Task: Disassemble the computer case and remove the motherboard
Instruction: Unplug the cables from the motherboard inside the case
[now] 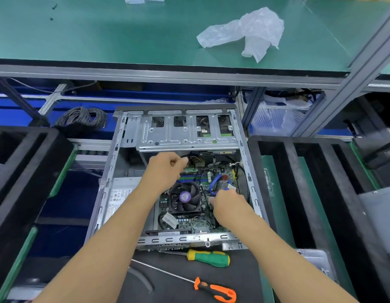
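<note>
Nearest, two screwdrivers, the orange-handled screwdriver and green-and-yellow-handled screwdriver, lie before the open grey metal computer case holding one green motherboard, where the right hand pinches a blue cable and the left hand a black cable.

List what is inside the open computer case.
Inside the computer case: the motherboard, a black cooler fan, a blue cable, the power supply and a metal drive cage. Both hands, left and right, cover parts of the board.
</note>
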Available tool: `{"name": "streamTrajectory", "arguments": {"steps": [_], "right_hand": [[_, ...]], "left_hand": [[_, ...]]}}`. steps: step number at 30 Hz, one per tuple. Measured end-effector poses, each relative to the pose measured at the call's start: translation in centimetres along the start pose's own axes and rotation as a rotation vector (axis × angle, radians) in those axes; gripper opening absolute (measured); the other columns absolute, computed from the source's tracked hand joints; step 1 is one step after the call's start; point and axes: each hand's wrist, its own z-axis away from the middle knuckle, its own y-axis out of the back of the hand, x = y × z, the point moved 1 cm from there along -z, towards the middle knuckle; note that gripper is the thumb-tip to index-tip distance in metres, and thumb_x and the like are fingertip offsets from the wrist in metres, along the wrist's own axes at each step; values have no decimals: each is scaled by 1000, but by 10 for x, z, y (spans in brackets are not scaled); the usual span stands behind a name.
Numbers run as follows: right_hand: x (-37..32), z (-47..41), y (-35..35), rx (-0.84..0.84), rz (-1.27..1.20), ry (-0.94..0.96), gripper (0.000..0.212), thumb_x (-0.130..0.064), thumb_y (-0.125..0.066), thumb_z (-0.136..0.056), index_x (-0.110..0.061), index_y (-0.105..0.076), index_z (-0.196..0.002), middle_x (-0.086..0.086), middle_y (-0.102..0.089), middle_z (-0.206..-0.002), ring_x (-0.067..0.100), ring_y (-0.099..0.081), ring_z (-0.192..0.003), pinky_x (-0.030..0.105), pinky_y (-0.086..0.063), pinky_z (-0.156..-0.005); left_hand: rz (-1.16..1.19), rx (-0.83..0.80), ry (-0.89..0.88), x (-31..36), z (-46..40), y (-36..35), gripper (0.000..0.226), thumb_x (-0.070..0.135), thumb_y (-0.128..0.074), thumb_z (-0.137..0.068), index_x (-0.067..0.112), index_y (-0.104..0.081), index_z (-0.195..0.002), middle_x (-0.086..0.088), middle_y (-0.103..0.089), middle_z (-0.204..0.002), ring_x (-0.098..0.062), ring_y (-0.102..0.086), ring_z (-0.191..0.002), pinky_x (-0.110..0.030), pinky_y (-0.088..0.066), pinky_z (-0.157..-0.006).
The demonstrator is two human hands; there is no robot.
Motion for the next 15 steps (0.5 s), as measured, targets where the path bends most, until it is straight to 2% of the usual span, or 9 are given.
{"name": "streamTrajectory", "arguments": {"steps": [2,4,8,9,11,13,15], "right_hand": [[1,7,2,75,-8,0,29,-28,-42,-103,-10,-57,-121,9,-59,-93,25,-53,-67,32,-38,-57],[1,15,2,162,-11,-31,40,-43,-42,-102,-7,-54,-117,11,-62,-107,28,-64,-89,29,-39,-63],[-2,24,2,206,26,-42,41,-47,-46,-100,-9,-50,-116,9,-62,-108,28,-64,-99,29,-37,-64],[-2,24,3,184,35,-41,38,-43,-47,-100,-9,-49,-116,10,-62,-109,29,-63,-100,30,-37,-65],[0,22,3,110,55,-47,23,-19,-51,-100,-7,-45,-118,12,-61,-113,32,-60,-104,33,-37,-66],[-1,16,3,28,47,-82,31,2,-49,-92,-5,-41,-122,14,-57,-117,34,-57,-107,35,-38,-68],[0,5,1,-23,58,-124,34,5,-47,-91,-3,-45,-124,13,-56,-122,32,-56,-114,35,-44,-74]], "left_hand": [[-85,-36,-31,-3,1,-6,20,35,-58,-95,21,-69,-86,4,-69,-82,-10,-64,-77,-24,-47,-72],[-101,-56,-53,-4,2,-13,14,30,-59,-95,21,-70,-91,5,-68,-86,-9,-61,-80,-22,-44,-72],[-77,-58,-134,1,4,-28,12,20,-59,-95,20,-70,-93,9,-69,-88,-4,-60,-79,-27,-51,-81],[-83,-49,-166,3,4,-32,12,19,-59,-95,19,-71,-94,8,-69,-89,-5,-60,-78,-29,-52,-82],[-100,-39,-231,8,2,-40,11,18,-60,-94,17,-70,-98,4,-69,-94,-9,-61,-82,-32,-52,-85],[-145,-45,-261,11,-2,-49,18,23,-63,-93,17,-66,-110,1,-66,-105,-13,-58,-97,-35,-49,-93],[-217,-78,-236,12,-7,-58,33,32,-63,-92,20,-58,-122,-1,-61,-119,-20,-51,-115,-41,-43,-100]]}}
